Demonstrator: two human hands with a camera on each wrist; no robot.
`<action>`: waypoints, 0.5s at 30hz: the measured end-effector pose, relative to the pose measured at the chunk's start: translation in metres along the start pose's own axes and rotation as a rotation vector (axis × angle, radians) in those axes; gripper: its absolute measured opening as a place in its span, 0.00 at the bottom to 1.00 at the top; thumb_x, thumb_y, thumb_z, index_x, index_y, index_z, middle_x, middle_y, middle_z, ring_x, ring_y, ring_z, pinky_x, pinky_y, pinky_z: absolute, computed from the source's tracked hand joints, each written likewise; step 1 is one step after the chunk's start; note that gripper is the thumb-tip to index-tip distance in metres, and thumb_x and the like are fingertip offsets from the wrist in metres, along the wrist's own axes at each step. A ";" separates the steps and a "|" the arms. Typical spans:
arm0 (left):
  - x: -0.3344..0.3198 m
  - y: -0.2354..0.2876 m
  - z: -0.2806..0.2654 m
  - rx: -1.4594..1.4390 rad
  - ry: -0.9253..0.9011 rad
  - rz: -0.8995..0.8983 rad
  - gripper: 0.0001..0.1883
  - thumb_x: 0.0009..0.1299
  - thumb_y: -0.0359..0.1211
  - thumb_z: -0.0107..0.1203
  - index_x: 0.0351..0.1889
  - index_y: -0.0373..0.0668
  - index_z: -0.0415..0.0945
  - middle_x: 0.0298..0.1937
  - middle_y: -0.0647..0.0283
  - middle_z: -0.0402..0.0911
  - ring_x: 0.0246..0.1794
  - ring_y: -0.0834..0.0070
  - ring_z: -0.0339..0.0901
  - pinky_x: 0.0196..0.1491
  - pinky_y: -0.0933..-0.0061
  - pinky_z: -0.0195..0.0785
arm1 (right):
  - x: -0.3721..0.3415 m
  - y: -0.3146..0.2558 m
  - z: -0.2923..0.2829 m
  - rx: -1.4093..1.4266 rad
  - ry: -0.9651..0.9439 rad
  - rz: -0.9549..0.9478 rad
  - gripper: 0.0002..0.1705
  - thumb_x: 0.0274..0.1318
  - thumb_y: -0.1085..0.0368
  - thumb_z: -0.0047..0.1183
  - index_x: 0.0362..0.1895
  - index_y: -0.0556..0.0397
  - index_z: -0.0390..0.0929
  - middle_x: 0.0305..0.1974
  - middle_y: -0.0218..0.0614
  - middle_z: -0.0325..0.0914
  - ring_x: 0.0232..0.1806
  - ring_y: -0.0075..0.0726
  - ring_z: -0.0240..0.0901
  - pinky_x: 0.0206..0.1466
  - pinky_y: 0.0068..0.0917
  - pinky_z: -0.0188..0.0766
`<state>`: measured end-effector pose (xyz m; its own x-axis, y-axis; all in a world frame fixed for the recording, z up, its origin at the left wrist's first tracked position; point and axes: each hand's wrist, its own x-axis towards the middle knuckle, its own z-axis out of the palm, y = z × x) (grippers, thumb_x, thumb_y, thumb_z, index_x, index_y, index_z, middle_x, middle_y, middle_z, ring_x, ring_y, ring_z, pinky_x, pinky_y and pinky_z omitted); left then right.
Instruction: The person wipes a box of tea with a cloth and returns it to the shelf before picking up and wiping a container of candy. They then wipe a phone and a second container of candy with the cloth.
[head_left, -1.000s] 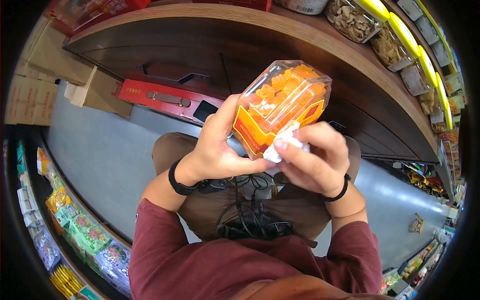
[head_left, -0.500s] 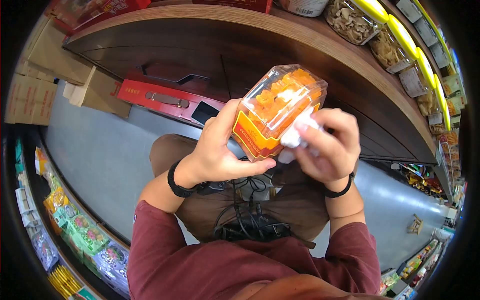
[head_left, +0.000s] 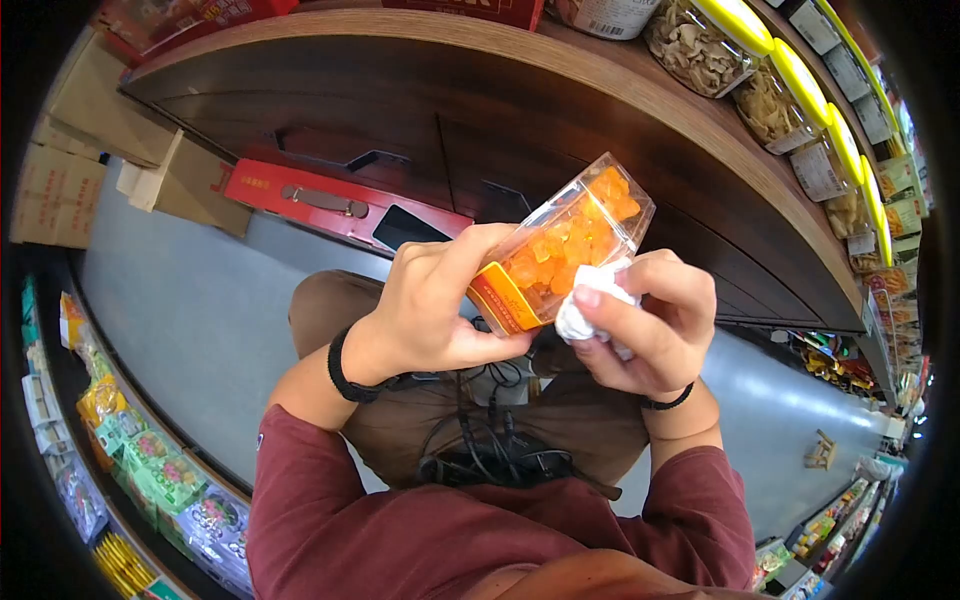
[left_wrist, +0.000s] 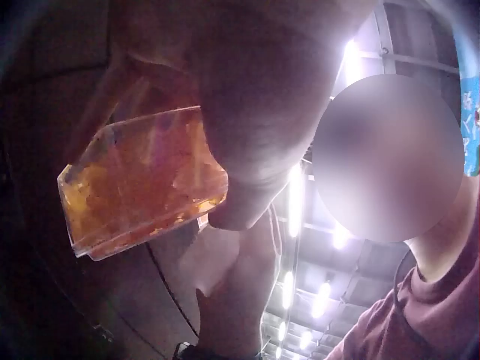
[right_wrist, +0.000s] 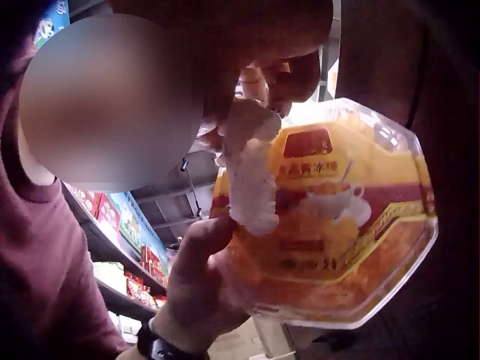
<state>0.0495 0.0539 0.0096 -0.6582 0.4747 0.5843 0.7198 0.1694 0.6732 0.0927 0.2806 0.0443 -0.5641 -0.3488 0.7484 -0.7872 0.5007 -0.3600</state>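
Left hand (head_left: 425, 300) grips box (head_left: 560, 250); right hand (head_left: 655, 330), beside it, pinches tissue (head_left: 573, 322). Cup picture (right_wrist: 330, 196): right wrist view only.

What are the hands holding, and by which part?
The left hand grips the clear box around its near, yellow-labelled end; the right hand pinches a crumpled white wad by one end.
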 end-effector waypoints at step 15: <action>-0.004 0.003 -0.004 0.150 -0.043 0.046 0.36 0.42 0.37 0.75 0.50 0.37 0.74 0.36 0.55 0.83 0.31 0.59 0.84 0.34 0.67 0.76 | 0.014 0.008 -0.010 -0.029 0.063 0.187 0.14 0.47 0.70 0.63 0.41 0.51 0.87 0.37 0.39 0.74 0.34 0.34 0.70 0.37 0.27 0.68</action>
<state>0.0533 0.0487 0.0111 -0.6156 0.5214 0.5909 0.7763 0.2720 0.5687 0.0811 0.2874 0.0573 -0.6821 -0.1977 0.7040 -0.6624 0.5750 -0.4803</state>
